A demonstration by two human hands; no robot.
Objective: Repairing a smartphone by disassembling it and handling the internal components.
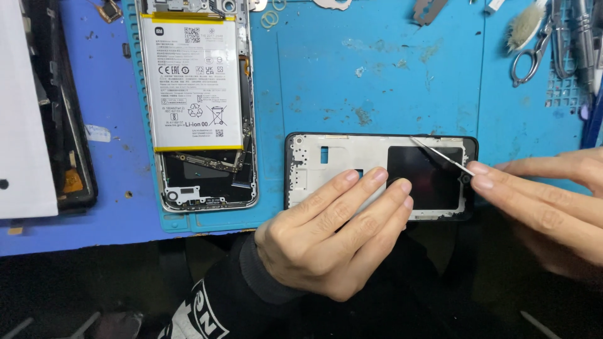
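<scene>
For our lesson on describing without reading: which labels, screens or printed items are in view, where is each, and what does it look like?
Battery label: upper left, inside the opened phone; white rectangle, yellow strips, small black print and symbols.
Screen frame: centre, under the left hand; black-edged rectangle, silver back, dark patch.
Sleeve print: bottom, white on black.

Blue counter (377, 69); teal mat (270, 157); white battery (191, 81), yellow edges; silver phone frame (352, 157), black panel (424, 179); black sleeve (251, 295).

Left hand (333, 235) flat, fingers (370, 188) extended; right hand (553, 201) pinching.
</scene>
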